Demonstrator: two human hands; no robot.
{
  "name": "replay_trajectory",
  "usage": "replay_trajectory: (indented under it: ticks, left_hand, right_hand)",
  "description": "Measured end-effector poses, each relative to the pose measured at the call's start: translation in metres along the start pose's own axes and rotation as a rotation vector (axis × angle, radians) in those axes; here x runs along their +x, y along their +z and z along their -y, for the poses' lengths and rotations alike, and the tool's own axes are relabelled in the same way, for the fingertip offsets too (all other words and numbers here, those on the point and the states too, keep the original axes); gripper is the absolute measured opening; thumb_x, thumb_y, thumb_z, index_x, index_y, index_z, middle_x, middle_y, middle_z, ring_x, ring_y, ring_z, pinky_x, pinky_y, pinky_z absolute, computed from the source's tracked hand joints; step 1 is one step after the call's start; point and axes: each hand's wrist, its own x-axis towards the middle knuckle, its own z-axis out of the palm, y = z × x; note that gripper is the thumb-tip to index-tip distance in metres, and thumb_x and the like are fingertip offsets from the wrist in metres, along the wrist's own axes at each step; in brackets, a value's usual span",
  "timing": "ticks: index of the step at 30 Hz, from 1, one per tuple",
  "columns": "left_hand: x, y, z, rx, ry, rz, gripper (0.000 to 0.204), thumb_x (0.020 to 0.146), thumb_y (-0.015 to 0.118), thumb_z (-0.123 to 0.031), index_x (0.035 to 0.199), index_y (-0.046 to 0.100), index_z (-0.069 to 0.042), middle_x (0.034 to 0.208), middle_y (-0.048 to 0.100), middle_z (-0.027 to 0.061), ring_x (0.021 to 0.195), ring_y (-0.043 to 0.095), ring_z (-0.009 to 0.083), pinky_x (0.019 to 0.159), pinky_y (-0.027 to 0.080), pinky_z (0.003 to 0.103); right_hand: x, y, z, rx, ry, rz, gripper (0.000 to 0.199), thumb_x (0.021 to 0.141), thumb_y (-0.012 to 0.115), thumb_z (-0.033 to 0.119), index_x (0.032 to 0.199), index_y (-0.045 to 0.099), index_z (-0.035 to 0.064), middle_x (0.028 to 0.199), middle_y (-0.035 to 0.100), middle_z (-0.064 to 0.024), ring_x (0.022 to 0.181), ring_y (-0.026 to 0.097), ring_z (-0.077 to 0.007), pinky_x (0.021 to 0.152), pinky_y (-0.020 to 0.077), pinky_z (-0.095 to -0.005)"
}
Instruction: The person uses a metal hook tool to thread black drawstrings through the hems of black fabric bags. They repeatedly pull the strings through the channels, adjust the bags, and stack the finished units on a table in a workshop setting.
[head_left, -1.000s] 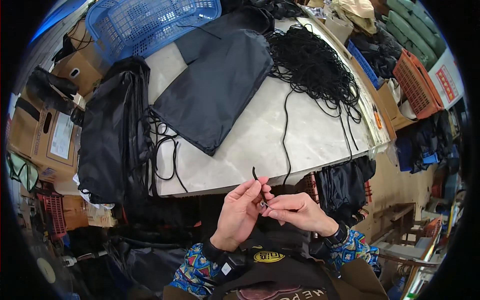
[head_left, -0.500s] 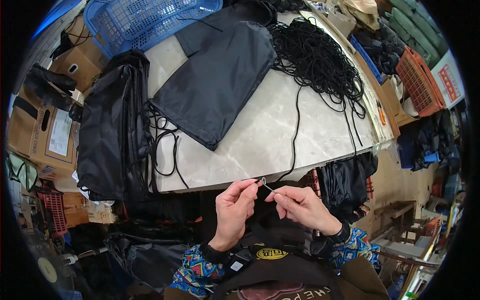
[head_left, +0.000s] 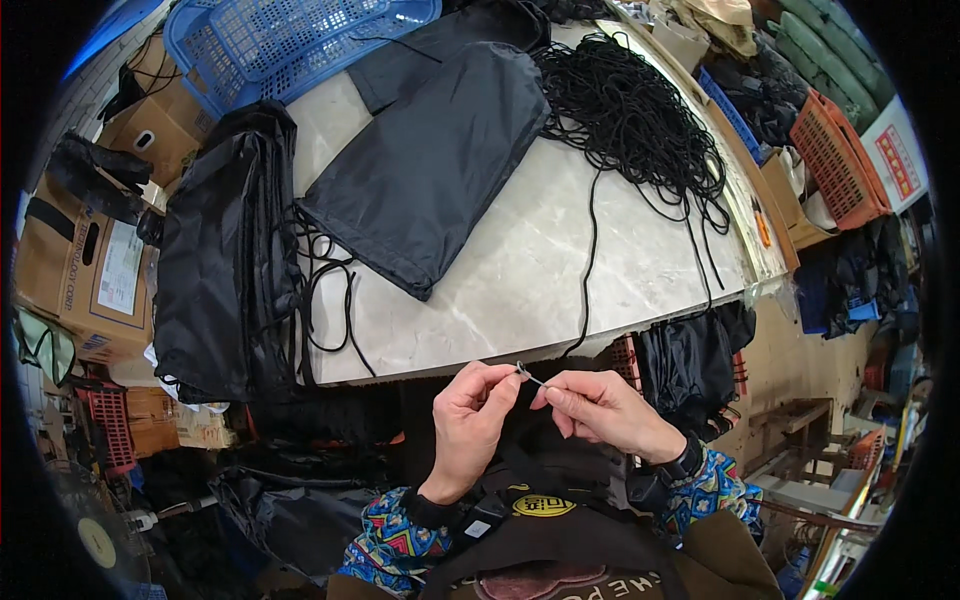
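Just off the table's front edge, my two hands meet fingertip to fingertip. My right hand (head_left: 612, 412) is closed in a pinch on a thin metal wire tool (head_left: 536, 380) with a small loop at its tip. Thumb and forefinger of my left hand (head_left: 468, 430) are pressed together at that loop, on what looks like the end of a black cord; the fingers mostly hide it. One strand of black cord (head_left: 590, 250) runs from a tangled heap of cord (head_left: 635, 110) over the table's front edge, and its lower end drops out of sight.
On the pale marbled table (head_left: 520, 270) lie a flat black fabric bag (head_left: 430, 170) and, at left, a stack of black bags (head_left: 225, 250) with cords hanging out. A blue plastic basket (head_left: 300, 45) stands at the back. An orange-handled tool (head_left: 762, 228) rests by the right edge.
The wire loop has tilted and sunk slightly between the fingertips, and a dark bit now shows at it. Both hands stay nearly in place.
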Motion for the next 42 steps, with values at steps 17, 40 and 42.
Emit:
replay_trajectory:
  ticks: [17, 40, 42]
  left_hand:
    - [0.027, -0.040, -0.019, 0.325, 0.442, -0.441, 0.019, 0.096, 0.053, -0.014, 0.106, 0.060, 0.000, 0.071, 0.055, -0.0027, 0.049, 0.036, -0.0009, 0.043, 0.026, 0.017]
    - [0.093, -0.027, 0.025, 1.523, 0.581, 0.072, 0.045, 0.092, 0.051, -0.031, 0.136, 0.045, -0.023, 0.146, 0.034, 0.0085, 0.135, 0.025, 0.0419, 0.101, 0.020, 0.069]
    - [0.075, -0.014, 0.022, 1.550, 0.598, 0.050, 0.045, 0.091, 0.054, -0.028, 0.134, 0.047, -0.017, 0.143, 0.038, 0.0122, 0.133, 0.029, 0.0405, 0.103, 0.025, 0.062]
  right_hand:
    - [-0.017, 0.026, -0.010, -1.134, -0.749, 0.112, 0.023, 0.069, 0.059, 0.012, 0.091, 0.056, 0.0062, 0.086, 0.053, -0.0056, 0.090, 0.054, -0.0223, 0.063, 0.0456, -0.0281]
    - [-0.022, -0.001, 0.007, -0.517, -0.460, -0.057, 0.017, 0.083, 0.055, -0.004, 0.099, 0.059, -0.0017, 0.082, 0.060, -0.0139, 0.066, 0.061, -0.0260, 0.060, 0.0501, -0.0321]
    - [-0.007, -0.009, -0.004, -0.575, -0.476, -0.204, 0.014, 0.084, 0.052, -0.005, 0.097, 0.059, -0.0038, 0.078, 0.059, -0.0147, 0.066, 0.060, -0.0270, 0.060, 0.0493, -0.0330]
